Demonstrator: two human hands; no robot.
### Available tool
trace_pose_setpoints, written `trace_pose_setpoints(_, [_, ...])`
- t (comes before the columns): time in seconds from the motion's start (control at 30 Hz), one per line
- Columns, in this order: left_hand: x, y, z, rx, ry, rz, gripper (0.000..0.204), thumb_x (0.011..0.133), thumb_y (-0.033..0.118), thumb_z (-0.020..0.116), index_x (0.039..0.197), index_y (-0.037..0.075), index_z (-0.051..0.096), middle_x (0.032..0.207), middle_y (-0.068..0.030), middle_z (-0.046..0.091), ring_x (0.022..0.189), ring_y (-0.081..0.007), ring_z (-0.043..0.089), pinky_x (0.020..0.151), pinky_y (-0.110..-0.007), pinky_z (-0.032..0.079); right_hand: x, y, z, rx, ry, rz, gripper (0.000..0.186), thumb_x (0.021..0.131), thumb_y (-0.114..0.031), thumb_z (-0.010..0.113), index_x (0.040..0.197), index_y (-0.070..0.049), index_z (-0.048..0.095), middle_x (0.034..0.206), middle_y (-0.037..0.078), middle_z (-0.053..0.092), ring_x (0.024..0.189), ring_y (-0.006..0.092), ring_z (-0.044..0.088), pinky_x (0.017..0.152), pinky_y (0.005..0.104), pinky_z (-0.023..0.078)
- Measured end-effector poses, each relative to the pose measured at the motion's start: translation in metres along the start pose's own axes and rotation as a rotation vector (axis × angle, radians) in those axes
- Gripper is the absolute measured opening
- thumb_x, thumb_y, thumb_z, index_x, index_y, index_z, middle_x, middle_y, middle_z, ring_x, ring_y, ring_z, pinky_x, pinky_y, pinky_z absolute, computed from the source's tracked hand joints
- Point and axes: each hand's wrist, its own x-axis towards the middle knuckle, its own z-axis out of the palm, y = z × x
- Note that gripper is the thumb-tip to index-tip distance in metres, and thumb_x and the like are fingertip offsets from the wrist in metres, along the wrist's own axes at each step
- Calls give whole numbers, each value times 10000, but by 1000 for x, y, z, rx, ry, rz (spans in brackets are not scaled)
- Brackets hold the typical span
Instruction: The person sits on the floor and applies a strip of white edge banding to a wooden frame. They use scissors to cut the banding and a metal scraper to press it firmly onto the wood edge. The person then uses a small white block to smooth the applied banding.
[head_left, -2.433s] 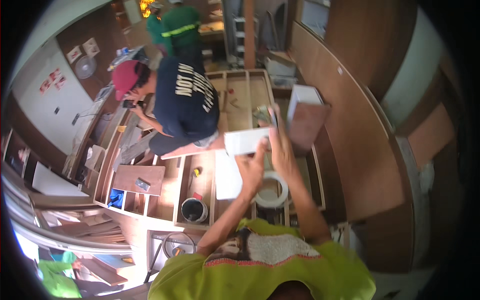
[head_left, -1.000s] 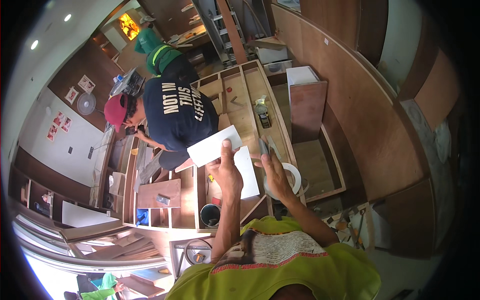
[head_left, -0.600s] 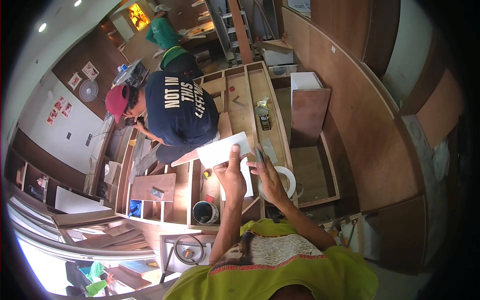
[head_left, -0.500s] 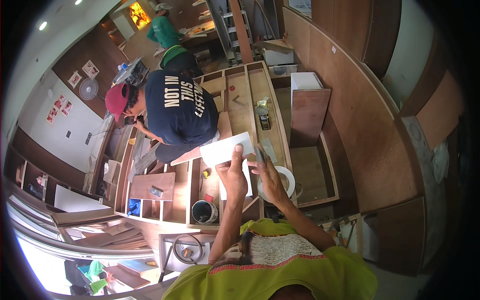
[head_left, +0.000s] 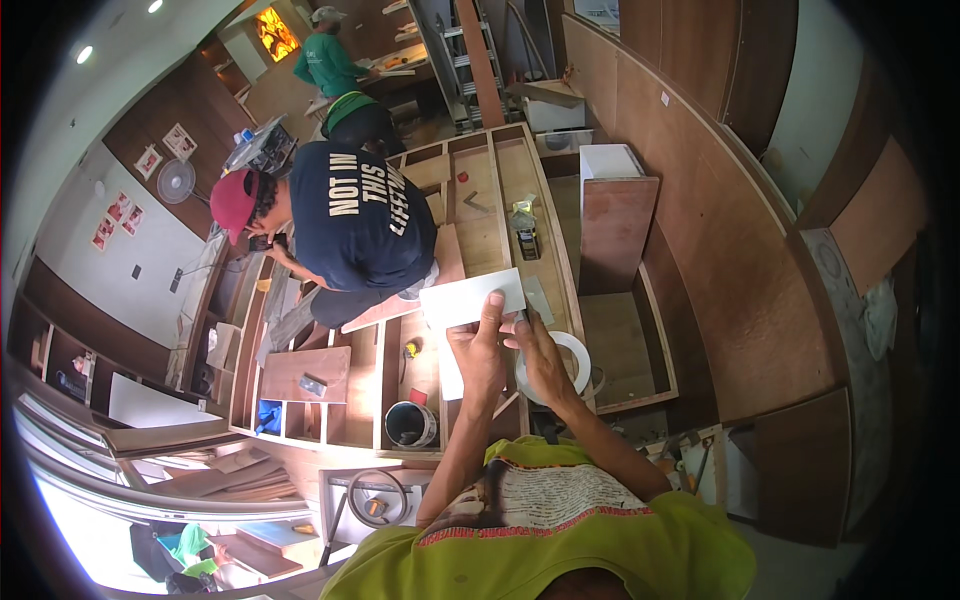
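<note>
My left hand [head_left: 482,345] grips a small white rectangular board [head_left: 462,295], thumb pressed on its face. My right hand [head_left: 542,360] is closed on a thin dark tool [head_left: 523,318], held against the board's right end and partly hidden by it. Beneath my hands are a white sheet [head_left: 450,365], a white roll of strip material [head_left: 580,360] and the wooden cabinet frame [head_left: 510,170]. A yellow tool [head_left: 411,349] and a bucket [head_left: 410,425] sit in the frame's compartments at left.
A co-worker in a dark shirt [head_left: 355,240] crouches just ahead to the left; others in green stand farther back [head_left: 325,60] and at lower left [head_left: 185,550]. A can [head_left: 527,238], an upright wooden box [head_left: 615,225], a ladder [head_left: 460,80] and a curved wooden panel [head_left: 730,260] are around me.
My left hand and white board have shifted right, toward my right hand; the board now covers part of the dark tool. The co-worker at lower left has moved slightly.
</note>
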Motion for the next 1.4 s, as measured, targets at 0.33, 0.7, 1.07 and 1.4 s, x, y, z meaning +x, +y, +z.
trace_pose_setpoints(0.33, [-8, 4, -9, 13, 16, -64, 122, 908, 142, 668, 973, 42, 640, 883, -29, 656, 755, -90, 599, 668, -241, 480, -8, -3, 11, -52, -13, 3, 507, 1053, -344, 316, 1406, 19, 351, 1276, 162, 520, 1158, 248, 546, 953, 373, 468])
trace_pose_setpoints(0.7, [-12, -8, -10, 83, -4, -41, 252, 906, 254, 676, 987, 17, 659, 843, -49, 678, 708, -95, 631, 515, -205, 472, -12, 10, 4, -67, 45, 18, 489, 1050, -340, 345, 1367, 30, 386, 1194, 186, 569, 1094, 260, 595, 932, 352, 474])
trace_pose_setpoints(1.07, [-13, -14, -11, 98, -16, -62, 288, 895, 287, 685, 983, 14, 658, 829, -47, 679, 709, -99, 636, 515, -206, 447, -15, -10, 4, -101, 83, 59, 407, 1038, -310, 369, 1250, 20, 480, 1156, 179, 555, 1062, 260, 558, 892, 358, 459])
trace_pose_setpoints(1.4, [-11, -15, -13, 110, -5, -55, 308, 894, 302, 685, 975, 6, 664, 802, -50, 680, 704, -97, 633, 524, -208, 449, -12, 1, 4, -59, 67, 51, 412, 1035, -296, 368, 1276, 27, 456, 1186, 186, 540, 1084, 261, 553, 903, 362, 463])
